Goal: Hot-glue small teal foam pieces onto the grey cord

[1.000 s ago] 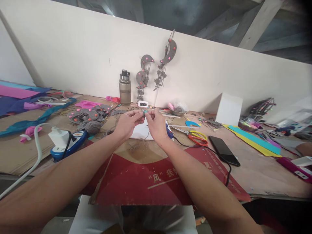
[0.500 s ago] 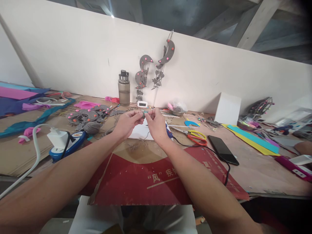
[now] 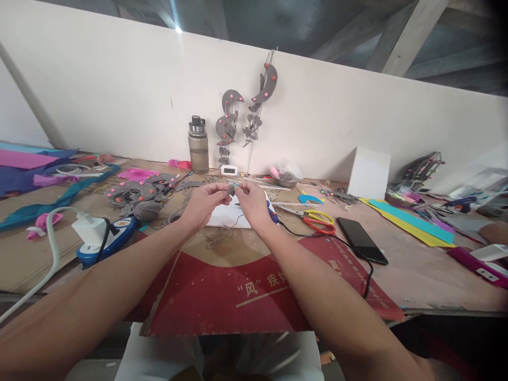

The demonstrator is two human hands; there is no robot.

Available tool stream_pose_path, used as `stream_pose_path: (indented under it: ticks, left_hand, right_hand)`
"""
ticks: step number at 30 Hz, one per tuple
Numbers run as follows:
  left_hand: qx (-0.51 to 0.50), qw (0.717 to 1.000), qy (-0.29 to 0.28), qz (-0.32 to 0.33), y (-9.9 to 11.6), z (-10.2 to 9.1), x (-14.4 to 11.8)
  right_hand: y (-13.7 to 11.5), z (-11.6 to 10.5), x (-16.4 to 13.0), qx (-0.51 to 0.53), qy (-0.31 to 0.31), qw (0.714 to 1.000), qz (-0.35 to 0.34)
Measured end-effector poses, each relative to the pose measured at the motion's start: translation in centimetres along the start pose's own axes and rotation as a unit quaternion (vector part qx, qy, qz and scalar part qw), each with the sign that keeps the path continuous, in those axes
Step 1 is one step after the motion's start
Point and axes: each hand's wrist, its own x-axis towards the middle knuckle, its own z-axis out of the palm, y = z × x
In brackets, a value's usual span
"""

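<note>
One small grey felt piece point(image 3: 231, 189), with a speck of teal at its top edge, held above the white sheet point(image 3: 228, 216) at mid-table. Pinched from both sides: left hand point(image 3: 205, 202) with thumb and forefinger closed on its left edge, right hand point(image 3: 251, 200) with thumb and forefinger closed on its right edge; remaining fingers of both curled loosely. Exact shape of the piece too small to tell.

Directly beneath the forearms: one red printed cardboard sheet point(image 3: 246, 296), white characters on it.

Right of the hands: one pair of scissors point(image 3: 313, 219) with a yellow and a red handle loop; one black phone point(image 3: 362, 240) lying flat, one black cable point(image 3: 357, 264) running from it; one blue crescent cutout point(image 3: 310, 199); one white box point(image 3: 369, 172) against the wall; strips of yellow and teal foam sheet point(image 3: 413, 226) beyond it.

Left of the hands: one ball of grey yarn point(image 3: 147, 210); a heap of grey felt shapes with pink dots point(image 3: 135, 189), number not countable; one blue power strip point(image 3: 107, 241) with one white plug adapter point(image 3: 88, 227) seated on it.

At the back: one grey water bottle point(image 3: 197, 145), upright; one small white digital timer point(image 3: 229, 170); two grey crescent-moon hangings point(image 3: 246, 108) with pink dots, fixed on the wall.
</note>
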Motion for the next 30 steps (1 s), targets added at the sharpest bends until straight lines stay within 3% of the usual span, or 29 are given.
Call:
stream_pose_path:
  ticks: [9,16,19,24,30]
  left_hand:
    - [0.107,0.994,0.020,0.010,0.2,-0.1,-0.3]
    - [0.119,0.992,0.045,0.000,0.1,-0.1,-0.1]
    - [0.086,0.996,0.032,-0.009,-0.1,-0.3,0.0]
    - [-0.006,0.999,-0.037,-0.030,-0.4,-0.3,-0.1]
    - [-0.014,0.999,-0.029,-0.033,-0.6,-0.1,-0.2]
  right_hand:
    - [0.7,0.9,-0.1,-0.002,-0.023,1.000,0.016]
    - [1.0,1.4,-0.3,0.012,-0.038,0.999,0.027]
    - [1.0,1.3,-0.4,0.015,-0.036,0.999,0.025]
    - [1.5,1.3,-0.1,0.048,-0.019,0.998,0.033]
    - [1.5,1.7,-0.2,0.161,-0.026,0.982,0.091]
